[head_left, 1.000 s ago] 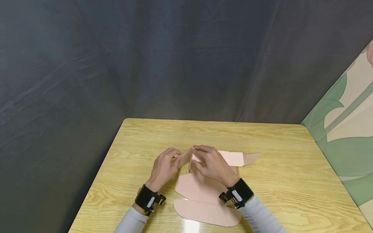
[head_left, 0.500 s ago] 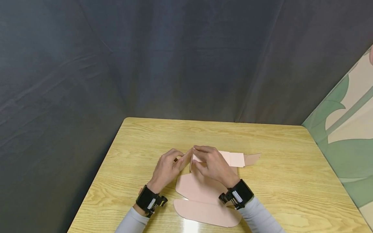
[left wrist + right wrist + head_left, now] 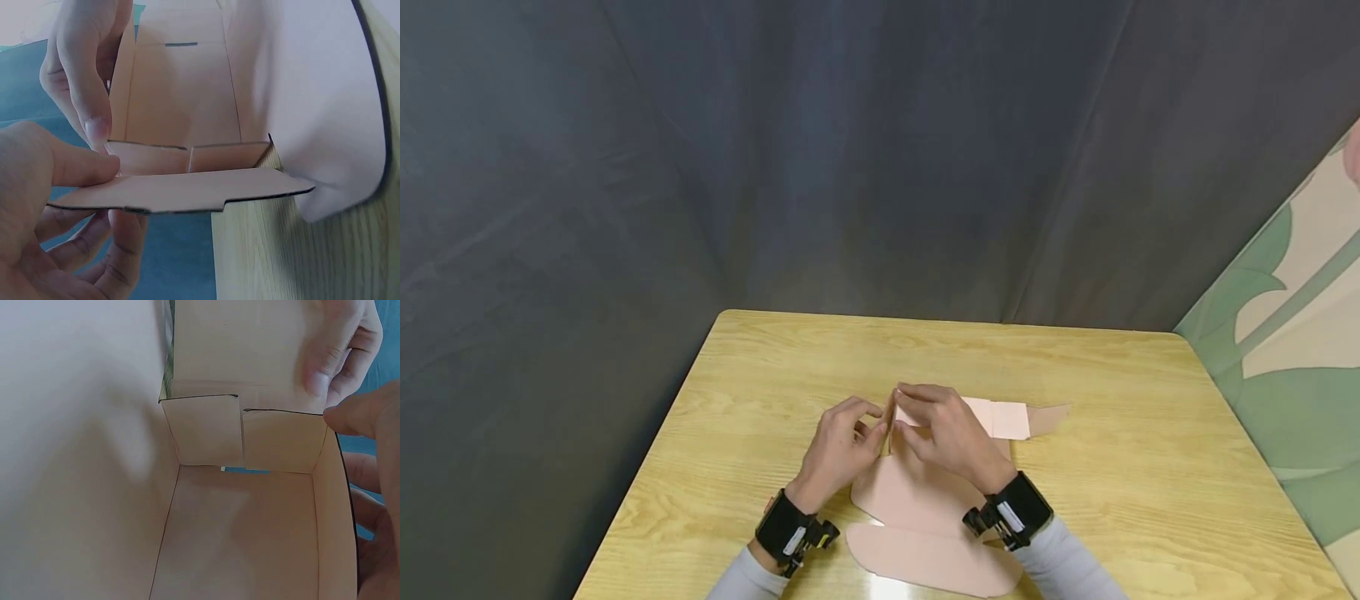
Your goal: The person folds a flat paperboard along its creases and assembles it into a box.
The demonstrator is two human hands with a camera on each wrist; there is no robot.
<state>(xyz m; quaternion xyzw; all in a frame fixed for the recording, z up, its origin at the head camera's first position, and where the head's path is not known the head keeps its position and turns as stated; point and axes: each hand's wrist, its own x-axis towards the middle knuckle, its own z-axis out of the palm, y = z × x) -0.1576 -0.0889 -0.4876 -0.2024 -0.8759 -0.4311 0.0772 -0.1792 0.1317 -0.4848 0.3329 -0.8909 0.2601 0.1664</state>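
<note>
- Cardboard box (image 3: 917,492), pinkish, partly folded: on the wood-grain tabletop (image 3: 1150,467), lower centre of the head view. Broad panels spread toward the bottom edge.
- Left hand (image 3: 842,442): thumb on top, fingers beneath, pinching the end flap (image 3: 181,190) at the box's left end.
- Right hand (image 3: 951,437): at the box's upper-left corner, thumb inside and fingers outside, pinching the side wall (image 3: 337,531).
- Two tabs (image 3: 284,440) stand upright side by side across that end, narrow gap between; flap sits just outside them.
- Another flap (image 3: 1047,420) sticks out at the box's right end.
- Dark cloth (image 3: 880,167) fills the top; leaf-print fabric (image 3: 1307,417) at right edge.
</note>
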